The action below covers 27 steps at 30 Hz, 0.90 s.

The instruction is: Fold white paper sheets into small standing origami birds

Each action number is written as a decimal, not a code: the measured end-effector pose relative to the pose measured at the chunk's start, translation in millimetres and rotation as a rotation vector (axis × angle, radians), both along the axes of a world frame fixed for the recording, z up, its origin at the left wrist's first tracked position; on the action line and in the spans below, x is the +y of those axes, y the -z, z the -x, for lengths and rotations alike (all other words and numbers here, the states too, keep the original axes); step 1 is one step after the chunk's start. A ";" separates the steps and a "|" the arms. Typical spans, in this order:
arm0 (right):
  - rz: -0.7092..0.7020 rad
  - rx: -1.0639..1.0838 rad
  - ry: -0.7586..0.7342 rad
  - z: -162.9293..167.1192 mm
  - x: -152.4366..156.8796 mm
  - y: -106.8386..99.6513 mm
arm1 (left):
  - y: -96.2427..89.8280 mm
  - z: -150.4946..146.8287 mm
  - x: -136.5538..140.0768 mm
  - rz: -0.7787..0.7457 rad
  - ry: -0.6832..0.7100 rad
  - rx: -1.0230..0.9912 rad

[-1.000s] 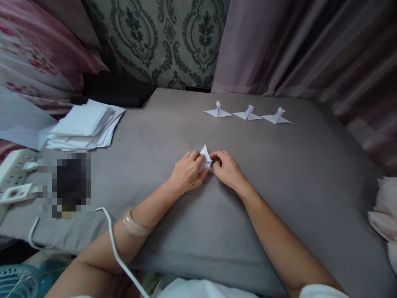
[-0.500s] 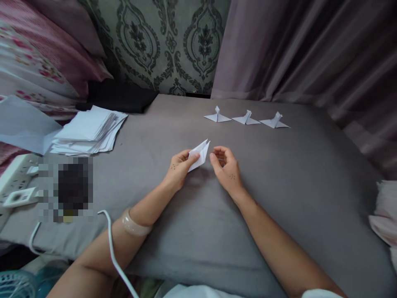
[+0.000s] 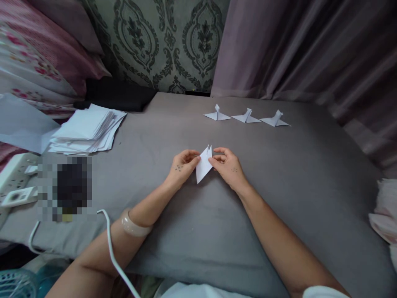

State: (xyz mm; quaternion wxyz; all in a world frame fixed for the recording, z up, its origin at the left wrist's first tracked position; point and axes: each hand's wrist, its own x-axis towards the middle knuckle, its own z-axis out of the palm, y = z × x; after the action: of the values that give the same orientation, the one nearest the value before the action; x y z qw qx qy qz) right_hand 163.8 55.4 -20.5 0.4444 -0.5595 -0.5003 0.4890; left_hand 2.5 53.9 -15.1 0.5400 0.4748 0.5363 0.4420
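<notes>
Between my two hands is a folded white paper, a kite-like shape with a split tip pointing away from me and a sharp point toward me. My left hand pinches its left edge, thumb on top. On the opposite edge, my right hand grips it between thumb and fingers. The fingertips behind the paper are partly hidden. Beyond my hands, three folded paper birds stand in a row: a left one, a middle one and a right one.
A stack of white paper lies at the left on the grey cloth surface. Near it are a black folded cloth, a white power strip and a blurred-out dark object. A white cable crosses my left forearm.
My right hand has moved in and taken hold of the paper's right edge. The paper has turned more upright, its lower point now showing between both hands.
</notes>
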 end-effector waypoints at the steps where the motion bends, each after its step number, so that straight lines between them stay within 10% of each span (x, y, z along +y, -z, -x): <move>1: -0.004 -0.054 -0.009 -2.7 0.8 0.2 | 0.3 0.9 -0.5 -0.044 0.030 0.083; 10: -0.259 -0.668 -0.069 -6.1 -8.9 -4.3 | -1.4 7.1 -7.1 -0.371 0.260 0.690; 27: -0.194 -0.745 -0.393 -24.9 -13.0 -13.9 | -5.2 18.8 3.0 -0.354 0.397 0.686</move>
State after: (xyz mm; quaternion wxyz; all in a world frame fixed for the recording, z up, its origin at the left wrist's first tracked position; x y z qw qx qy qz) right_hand 188.7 42.3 -6.7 0.1825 -0.5477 -0.7671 0.2798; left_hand -16.3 56.8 -9.8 0.3151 0.7735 0.4988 0.2314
